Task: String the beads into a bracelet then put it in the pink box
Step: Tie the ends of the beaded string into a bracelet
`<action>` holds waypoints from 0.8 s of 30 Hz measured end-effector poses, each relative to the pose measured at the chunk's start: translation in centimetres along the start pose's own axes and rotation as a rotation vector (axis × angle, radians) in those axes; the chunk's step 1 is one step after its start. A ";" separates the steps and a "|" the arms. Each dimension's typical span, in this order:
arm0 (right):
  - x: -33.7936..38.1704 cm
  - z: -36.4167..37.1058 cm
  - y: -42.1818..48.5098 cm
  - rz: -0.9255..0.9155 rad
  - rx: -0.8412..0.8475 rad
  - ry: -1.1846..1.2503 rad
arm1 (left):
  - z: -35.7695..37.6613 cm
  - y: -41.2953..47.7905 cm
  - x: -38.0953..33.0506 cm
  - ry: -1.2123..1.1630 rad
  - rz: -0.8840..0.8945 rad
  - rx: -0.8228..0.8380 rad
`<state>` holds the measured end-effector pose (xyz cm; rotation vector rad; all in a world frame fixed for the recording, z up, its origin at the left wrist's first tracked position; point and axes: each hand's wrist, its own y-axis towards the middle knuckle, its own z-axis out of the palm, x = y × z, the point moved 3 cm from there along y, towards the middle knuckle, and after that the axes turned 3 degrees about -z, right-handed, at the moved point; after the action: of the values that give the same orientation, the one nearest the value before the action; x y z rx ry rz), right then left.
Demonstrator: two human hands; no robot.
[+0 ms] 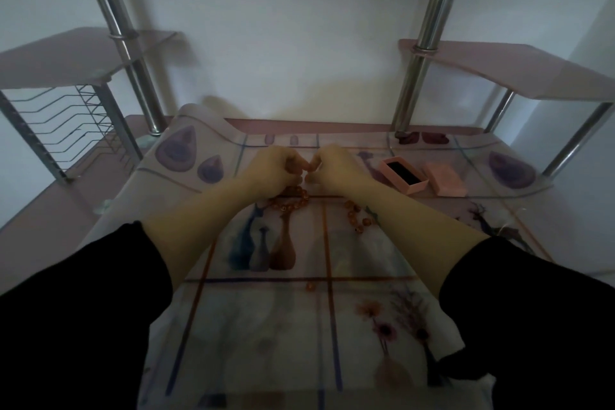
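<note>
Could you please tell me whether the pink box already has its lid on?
No, the pink box stands open with its dark lining showing, and its lid lies beside it, to its right.

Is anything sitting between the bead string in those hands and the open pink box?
Nothing visible does. The pink box lies open just right of the right hand, its lid beyond it; the left hand holds the bead string.

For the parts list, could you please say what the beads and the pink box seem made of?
Beads: amber-brown, glossy with small highlights, probably plastic or glass. Pink box: matte, sharp-edged, likely card; its dark lining may be foam or velvet.
</note>
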<state>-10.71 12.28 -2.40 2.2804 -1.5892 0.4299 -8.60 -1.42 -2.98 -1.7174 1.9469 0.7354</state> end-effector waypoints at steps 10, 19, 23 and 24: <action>0.9 -0.4 -0.6 0.009 0.058 0.015 | -0.8 -0.4 -0.8 0.035 0.017 0.035; 1.7 -2.8 -5.6 0.108 0.300 0.135 | -1.4 -4.8 -4.4 0.299 -0.072 0.384; 1.8 -2.9 -8.3 0.152 0.350 0.216 | -0.2 -7.7 -5.7 0.298 -0.124 0.645; 1.9 -2.8 -8.9 0.157 0.364 0.240 | 0.1 -8.4 -5.9 0.299 -0.130 0.685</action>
<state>-1.85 14.82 0.09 2.2473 -1.6802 1.0685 0.48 2.39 -0.14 -1.5377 1.9273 -0.2439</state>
